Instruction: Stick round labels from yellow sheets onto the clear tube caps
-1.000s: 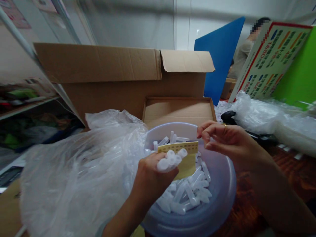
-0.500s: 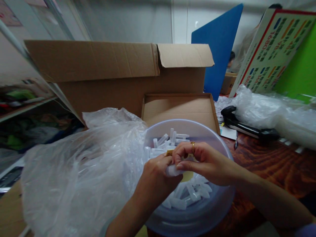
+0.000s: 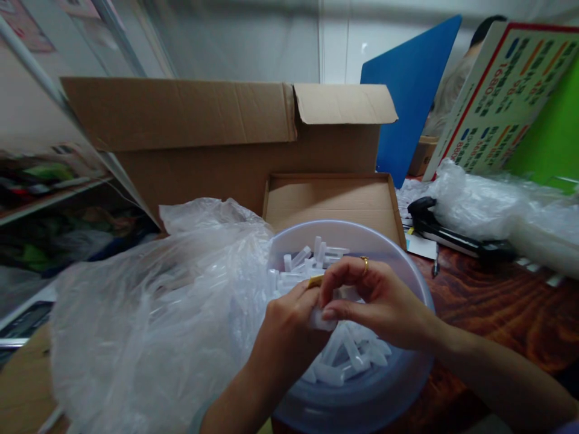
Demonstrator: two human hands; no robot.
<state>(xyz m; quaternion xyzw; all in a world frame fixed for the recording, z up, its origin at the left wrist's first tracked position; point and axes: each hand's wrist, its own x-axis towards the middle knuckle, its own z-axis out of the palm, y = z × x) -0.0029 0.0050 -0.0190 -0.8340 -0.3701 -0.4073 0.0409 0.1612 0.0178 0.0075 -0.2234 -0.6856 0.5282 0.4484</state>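
Left grip (image 3: pixel 292 316) holds tubes (image 3: pixel 322 320) over the basin's (image 3: pixel 348 407) middle; right grip (image 3: pixel 377 301), apart over the far-right rim a second ago, now meets them, fingers narrow, grasp unclear: both work together.

Red-edged board (image 3: pixel 502 99) at right | upper part, red figures: "1680" and what looks like "98" | lower left, red figures: apparently "880" | its other characters: too small and blurred to read
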